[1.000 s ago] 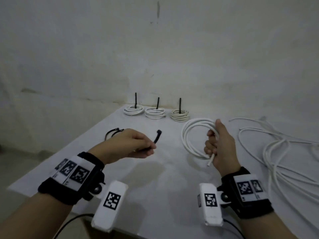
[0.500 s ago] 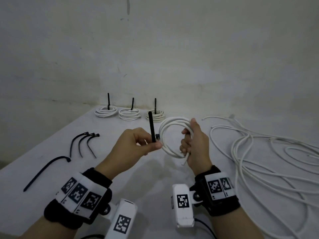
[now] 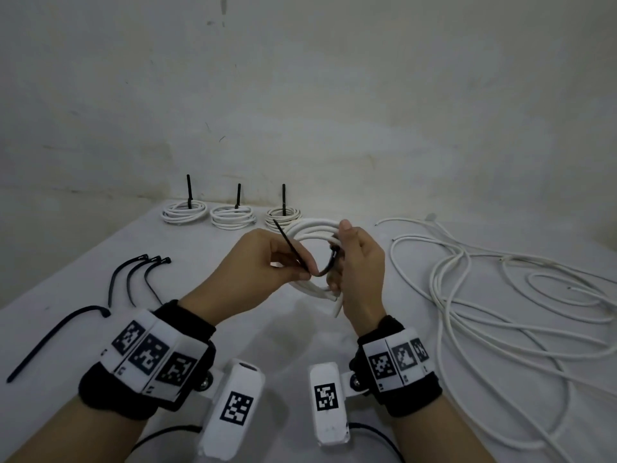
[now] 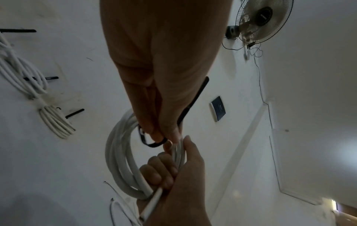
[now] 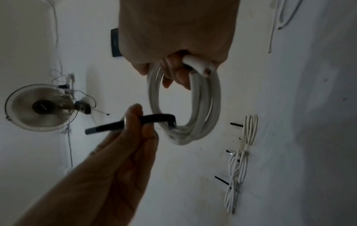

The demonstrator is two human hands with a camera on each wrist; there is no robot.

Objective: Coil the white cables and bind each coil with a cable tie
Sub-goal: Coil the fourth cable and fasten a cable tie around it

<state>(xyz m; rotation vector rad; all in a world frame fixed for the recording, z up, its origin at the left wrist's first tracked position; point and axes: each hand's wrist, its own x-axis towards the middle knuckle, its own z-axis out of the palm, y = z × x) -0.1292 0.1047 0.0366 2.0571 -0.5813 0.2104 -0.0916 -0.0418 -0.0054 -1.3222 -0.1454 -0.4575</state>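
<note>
My right hand (image 3: 340, 252) grips a coil of white cable (image 3: 310, 227) held upright above the table, with one cut end sticking out below the fist. Between thumb and fingers my left hand (image 3: 307, 274) pinches a black cable tie (image 3: 289, 247). The tie's tail points up and left, and its head end hooks round towards the coil strands by my right fingers. In the left wrist view the tie (image 4: 193, 100) bends under my fingertips beside the coil (image 4: 117, 152). In the right wrist view its head (image 5: 172, 120) touches the coil (image 5: 204, 107).
Three bound coils (image 3: 232, 217) with upright black ties line the table's far edge by the wall. Spare black ties (image 3: 133, 275) and one longer tie (image 3: 56, 339) lie at the left. Loose white cable (image 3: 500, 295) sprawls over the right side.
My left hand has carried the tie rightward to the coil. The tie stood straight up half a second ago and now bends with its head against the strands. My right hand keeps its grip.
</note>
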